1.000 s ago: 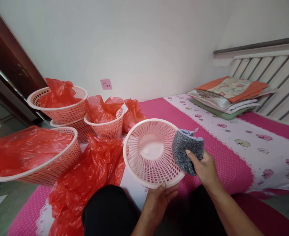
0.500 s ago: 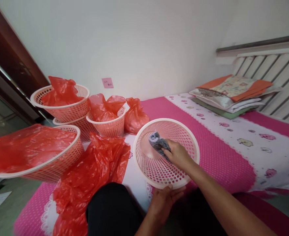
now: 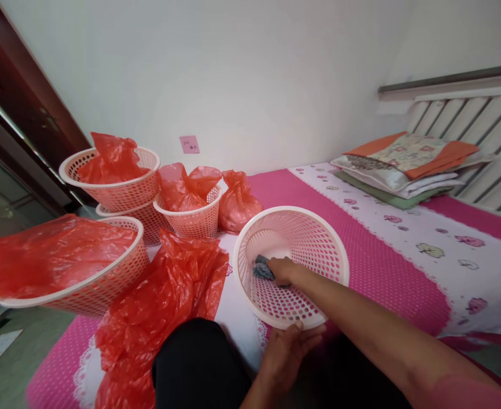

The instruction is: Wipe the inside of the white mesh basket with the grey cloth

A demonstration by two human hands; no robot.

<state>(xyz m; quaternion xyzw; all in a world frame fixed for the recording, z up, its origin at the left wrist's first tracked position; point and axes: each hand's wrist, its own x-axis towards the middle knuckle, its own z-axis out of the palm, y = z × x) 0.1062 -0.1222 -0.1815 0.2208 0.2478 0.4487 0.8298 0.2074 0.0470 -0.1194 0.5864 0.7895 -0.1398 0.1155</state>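
Note:
A pale pink plastic basket [image 3: 318, 250] with round holes is tilted toward me on the bed by my knees. My left hand [image 3: 288, 347] supports it from below, thumb on the near rim and fingers under it. Deep inside the basket is my right hand [image 3: 283, 271], closed on a crumpled grey cloth [image 3: 262, 269], which lies low against the inner wall near the bottom. Part of the cloth is hidden under my fingers. Just left of the basket, a loose red plastic bag [image 3: 169, 284] spreads over the bed.
More pink baskets with red bags stand to the left: a large one [image 3: 142, 241], a stacked pair [image 3: 122, 196] and a smaller one [image 3: 203, 221]. A knotted red bag [image 3: 238, 207] leans by the wall. Folded bedding [image 3: 408, 165] lies at the right beside a white headboard [image 3: 480, 128].
My right hand has pushed the grey cloth deeper into the basket, down and slightly left. My left hand keeps its hold on the rim. The view has shifted slightly.

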